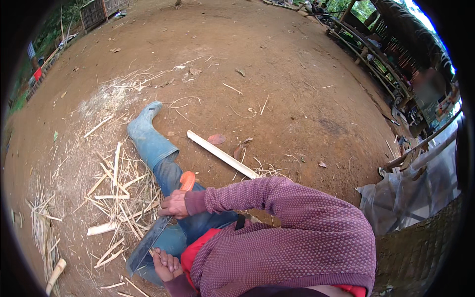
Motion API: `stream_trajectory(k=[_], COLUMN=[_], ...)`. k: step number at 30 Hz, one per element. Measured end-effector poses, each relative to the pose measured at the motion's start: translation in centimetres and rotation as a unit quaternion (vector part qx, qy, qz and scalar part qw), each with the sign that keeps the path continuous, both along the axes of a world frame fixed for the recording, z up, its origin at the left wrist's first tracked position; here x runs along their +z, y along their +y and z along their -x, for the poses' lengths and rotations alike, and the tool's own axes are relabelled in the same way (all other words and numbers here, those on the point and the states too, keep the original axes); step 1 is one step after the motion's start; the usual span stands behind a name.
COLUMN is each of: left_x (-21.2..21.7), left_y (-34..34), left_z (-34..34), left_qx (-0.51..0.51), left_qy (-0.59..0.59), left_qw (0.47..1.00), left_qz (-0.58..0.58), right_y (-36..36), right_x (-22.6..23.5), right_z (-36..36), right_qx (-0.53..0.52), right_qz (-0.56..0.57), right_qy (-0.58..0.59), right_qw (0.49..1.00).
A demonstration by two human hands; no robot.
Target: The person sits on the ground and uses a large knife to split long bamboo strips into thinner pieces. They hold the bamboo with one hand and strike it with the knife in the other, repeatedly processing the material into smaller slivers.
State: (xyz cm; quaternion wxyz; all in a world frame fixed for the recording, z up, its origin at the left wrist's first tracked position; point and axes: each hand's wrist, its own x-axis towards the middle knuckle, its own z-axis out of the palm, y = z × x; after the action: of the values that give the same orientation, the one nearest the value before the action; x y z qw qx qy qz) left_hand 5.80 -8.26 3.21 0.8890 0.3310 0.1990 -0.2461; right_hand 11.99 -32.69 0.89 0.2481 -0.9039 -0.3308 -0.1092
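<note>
In my right hand (175, 204) is a machete, its orange handle (187, 180) jutting out past the fist. The long dark blade (148, 244) slants down to the lower left, over my bent leg. My left hand (166, 262) is closed near the blade, pinching a thin pale strip (151, 253) whose tip shows beside the blade's edge. Most of that strip is hidden by my fingers. Beyond my right hand, one leg stretches forward in a muddy blue rubber boot (151, 136).
Split pale sticks and shavings (123, 193) lie heaped left of my legs. A long pale split length (222, 154) rests on the brown dirt (277, 64) ahead. A cut pole piece (56, 276) is at lower left. Plastic sheeting (410, 188) and a wooden shelter (396, 54) stand right.
</note>
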Motion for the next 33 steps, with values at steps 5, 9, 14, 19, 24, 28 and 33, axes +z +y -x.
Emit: stream_trajectory(k=[5,9,14,19,24,28,33], left_x=[0.9,0.9,1.0,1.1,0.7,2.1,3.9], left_y=[0.1,0.0,0.3,0.0,0.4,-0.2,-0.6], left_z=[0.9,0.6,1.3,0.7,1.2,1.4,2.7], left_qx=[0.014,0.022,0.007,0.004,-0.013,-0.033,-0.015], left_qy=[-0.004,-0.001,-0.023,-0.023,-0.045,-0.057,0.009], left_qw=[0.999,0.997,0.998,0.997,0.995,0.986,0.993], left_qz=[0.044,0.072,0.060,0.069,0.089,0.150,0.116], right_y=[-0.8,-0.4,-0.9,-0.6,-1.3,-0.8,-2.4], right_x=[-1.2,0.9,1.5,2.1,0.7,-0.9,1.5], right_z=[-2.2,-1.3,-1.4,-0.9,-2.5,-3.4,-2.9], right_qx=[-0.056,-0.018,-0.038,-0.002,-0.069,-0.036,-0.114], right_qz=[-0.010,-0.007,-0.001,0.020,0.049,0.007,0.036], right_qy=[0.052,0.039,0.066,0.037,0.071,-0.009,0.021], right_qw=[0.997,0.999,0.997,0.999,0.994,0.999,0.993])
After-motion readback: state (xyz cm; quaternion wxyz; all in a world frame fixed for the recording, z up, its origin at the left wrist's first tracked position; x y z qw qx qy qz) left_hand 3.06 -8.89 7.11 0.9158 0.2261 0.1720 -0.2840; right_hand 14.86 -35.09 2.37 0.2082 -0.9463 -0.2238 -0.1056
